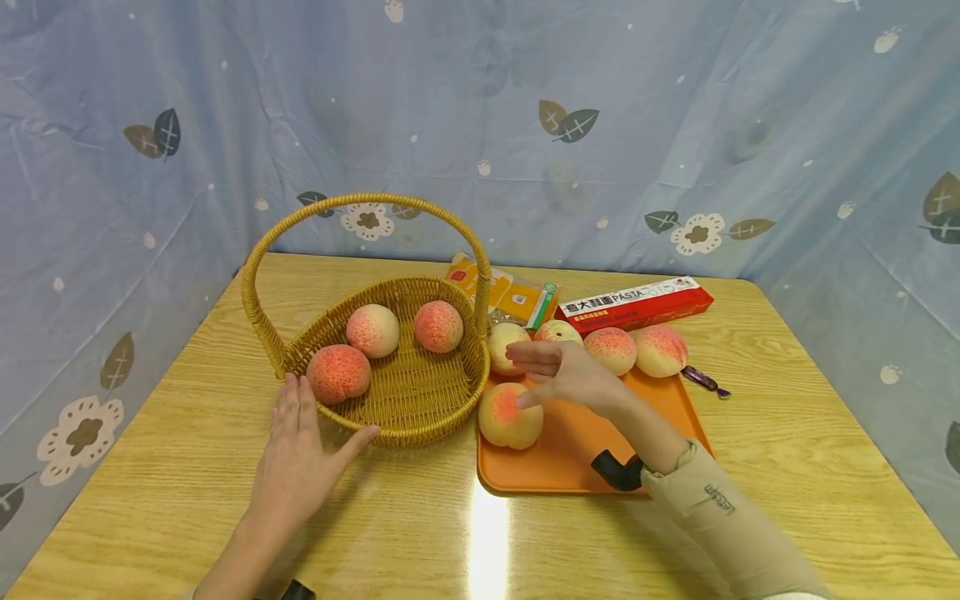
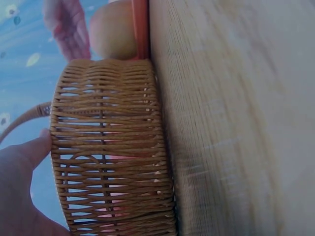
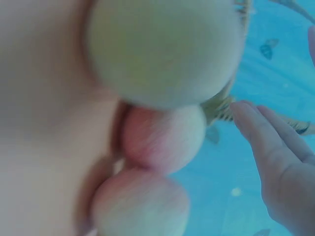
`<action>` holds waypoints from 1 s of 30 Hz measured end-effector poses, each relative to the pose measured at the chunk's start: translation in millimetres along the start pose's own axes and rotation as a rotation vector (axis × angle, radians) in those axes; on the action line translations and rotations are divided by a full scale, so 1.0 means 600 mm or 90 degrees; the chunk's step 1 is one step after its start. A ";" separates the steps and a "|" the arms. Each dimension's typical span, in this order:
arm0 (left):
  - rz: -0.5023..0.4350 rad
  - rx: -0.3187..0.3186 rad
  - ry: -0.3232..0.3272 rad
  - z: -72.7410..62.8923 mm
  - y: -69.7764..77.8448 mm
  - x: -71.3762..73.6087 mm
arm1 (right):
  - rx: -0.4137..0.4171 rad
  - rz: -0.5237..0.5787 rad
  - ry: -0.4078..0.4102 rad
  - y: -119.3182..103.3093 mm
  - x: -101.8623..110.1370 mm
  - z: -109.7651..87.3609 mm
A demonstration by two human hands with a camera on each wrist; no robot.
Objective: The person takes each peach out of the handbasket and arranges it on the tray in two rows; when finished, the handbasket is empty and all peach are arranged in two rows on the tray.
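Observation:
A yellow wicker basket (image 1: 420,429) with a tall arched handle holds three fuzzy pink peaches, among them a redder peach (image 1: 339,374) at the left. My left hand (image 1: 296,454) rests at the basket's near-left rim, fingers straight and thumb spread along the front. In the left wrist view, the thumb touches the woven rim. Several more peaches stand on an orange tray (image 1: 577,467). Over them hovers my right hand (image 1: 577,379), fingers extended and nothing in its grasp. Its thumb overlaps the front peach (image 1: 506,429) in the head view; the right wrist view shows the hand apart from the peaches.
Behind the tray lie a red and white pasta box (image 1: 637,307) and an orange-yellow packet (image 1: 517,297). A purple wrapped candy (image 1: 705,382) is at the tray's right side. Blue patterned curtain (image 1: 480,125) encloses the wooden table (image 1: 405,533) at the back and sides.

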State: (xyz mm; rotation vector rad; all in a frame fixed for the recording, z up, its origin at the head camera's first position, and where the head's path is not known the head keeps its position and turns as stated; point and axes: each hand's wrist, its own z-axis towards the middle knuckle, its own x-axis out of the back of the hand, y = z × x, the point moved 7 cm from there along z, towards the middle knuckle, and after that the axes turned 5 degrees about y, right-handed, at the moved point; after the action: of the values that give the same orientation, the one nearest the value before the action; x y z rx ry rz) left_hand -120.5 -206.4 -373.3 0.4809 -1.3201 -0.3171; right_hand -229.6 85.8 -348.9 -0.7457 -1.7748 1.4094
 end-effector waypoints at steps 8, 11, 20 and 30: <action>-0.001 -0.007 0.012 -0.002 -0.002 0.002 | 0.025 0.035 -0.054 -0.054 -0.056 0.027; -0.002 -0.003 0.011 -0.003 -0.003 0.002 | 0.026 0.015 -0.068 -0.072 -0.080 0.043; -0.010 0.013 -0.008 -0.002 -0.004 0.001 | -0.005 -0.023 -0.097 -0.111 -0.153 0.114; -0.006 0.010 -0.011 -0.001 0.000 0.001 | -0.032 -0.098 -0.089 -0.123 -0.206 0.176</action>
State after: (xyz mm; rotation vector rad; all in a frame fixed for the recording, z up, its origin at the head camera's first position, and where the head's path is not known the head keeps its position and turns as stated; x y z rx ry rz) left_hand -119.9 -206.7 -373.2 0.4992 -1.3377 -0.3194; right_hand -247.7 -88.0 -314.2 -0.5345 -1.9374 1.3457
